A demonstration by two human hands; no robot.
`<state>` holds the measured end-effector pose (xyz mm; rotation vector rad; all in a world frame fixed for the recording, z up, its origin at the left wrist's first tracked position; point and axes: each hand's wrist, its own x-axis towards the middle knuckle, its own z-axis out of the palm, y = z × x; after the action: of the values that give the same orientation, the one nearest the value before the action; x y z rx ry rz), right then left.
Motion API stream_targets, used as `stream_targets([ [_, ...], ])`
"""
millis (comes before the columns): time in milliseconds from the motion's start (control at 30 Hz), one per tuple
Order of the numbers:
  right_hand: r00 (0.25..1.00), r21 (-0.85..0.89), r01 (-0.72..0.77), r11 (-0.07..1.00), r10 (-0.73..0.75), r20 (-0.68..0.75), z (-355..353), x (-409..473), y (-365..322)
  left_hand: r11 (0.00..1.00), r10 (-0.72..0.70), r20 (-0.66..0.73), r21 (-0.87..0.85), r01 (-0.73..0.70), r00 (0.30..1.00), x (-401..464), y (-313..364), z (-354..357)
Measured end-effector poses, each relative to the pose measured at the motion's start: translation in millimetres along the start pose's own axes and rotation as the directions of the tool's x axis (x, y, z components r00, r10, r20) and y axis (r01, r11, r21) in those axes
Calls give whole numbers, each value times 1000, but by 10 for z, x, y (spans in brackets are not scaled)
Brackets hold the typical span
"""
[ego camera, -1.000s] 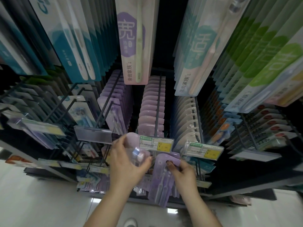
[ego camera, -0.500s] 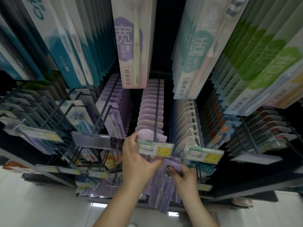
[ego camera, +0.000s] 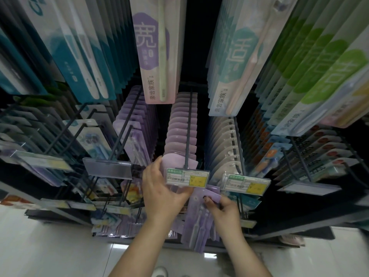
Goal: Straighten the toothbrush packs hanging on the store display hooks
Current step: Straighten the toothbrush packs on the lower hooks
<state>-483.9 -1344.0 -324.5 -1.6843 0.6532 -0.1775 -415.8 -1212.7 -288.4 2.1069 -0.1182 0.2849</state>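
Observation:
A row of lilac toothbrush packs [ego camera: 180, 134] hangs on the middle hook [ego camera: 188, 128], which ends in a price tag [ego camera: 187, 177]. My left hand [ego camera: 159, 188] grips the front lilac pack [ego camera: 175, 160] on that hook, thumb on its left edge, fingers curled under the tag. Lower down, my right hand [ego camera: 224, 211] holds a small bunch of purple packs [ego camera: 199, 220] by their tops, thumb beside the hang hole.
White packs [ego camera: 224, 144] fill the hook to the right, purple packs [ego camera: 137, 124] the hook to the left. Long teal, lilac and green packs [ego camera: 157, 50] hang overhead. An empty tag holder [ego camera: 107, 168] juts out at the left. Pale floor [ego camera: 50, 246] lies below.
My left hand rose from below the price tag, carrying a lilac pack up to the middle hook, and now holds it at the front of the row. My right hand stayed put.

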Motion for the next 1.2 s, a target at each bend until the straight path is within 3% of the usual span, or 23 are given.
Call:
stream_targets([
  [200, 998, -52, 58, 997, -58, 5, 7, 5, -57, 996, -93, 15, 6, 93, 996, 86, 49, 82],
  [367, 996, -57, 87, 995, -86, 13, 19, -10, -169, 996, -87, -3, 12, 87, 996, 65, 8, 133],
  [733, 1000, -45, -9, 999, 10, 18, 51, 38, -276, 998, -51, 78, -24, 53, 996, -37, -110, 42],
  [900, 993, -133, 93, 987, -102, -60, -28, -21, -134, 998, -35, 125, -40, 41, 992, -268, -327, 7],
  [1033, 988, -46, 140, 989, -143, -62, -50, -196, -44, 990, -86, 123, -104, 99, 989, -417, -463, 16],
  [1200, 965, -82, 253, 964, -257, -50, -29, -320, -88, 985, -107, 100, -122, 119, 989, -405, -530, 1],
])
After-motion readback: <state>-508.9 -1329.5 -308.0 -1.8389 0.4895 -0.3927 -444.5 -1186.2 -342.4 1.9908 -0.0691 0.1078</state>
